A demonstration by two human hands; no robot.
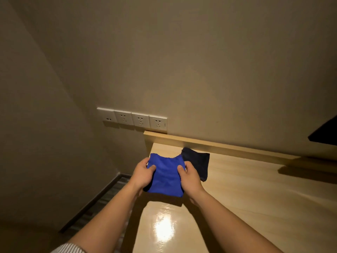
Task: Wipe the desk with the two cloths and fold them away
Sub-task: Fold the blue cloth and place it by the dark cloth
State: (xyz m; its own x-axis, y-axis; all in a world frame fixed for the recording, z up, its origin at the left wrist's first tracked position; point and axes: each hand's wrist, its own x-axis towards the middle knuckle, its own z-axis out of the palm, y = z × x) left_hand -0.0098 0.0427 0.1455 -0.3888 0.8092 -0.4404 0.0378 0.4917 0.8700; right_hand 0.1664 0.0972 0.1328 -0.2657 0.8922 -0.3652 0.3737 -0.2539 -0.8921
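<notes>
A bright blue cloth (166,175), folded into a rough square, is held just above the left end of the light wooden desk (255,198). My left hand (143,173) grips its left edge and my right hand (189,178) grips its right edge, thumbs on top. A dark navy cloth (197,163), folded, lies flat on the desk just behind and to the right of the blue one, partly hidden by it and by my right hand.
A raised wooden lip (218,145) runs along the desk's back against the wall. A row of white wall sockets (132,118) sits above the desk's left corner. A dark object (324,134) juts in at the right edge. The floor drops away left of the desk.
</notes>
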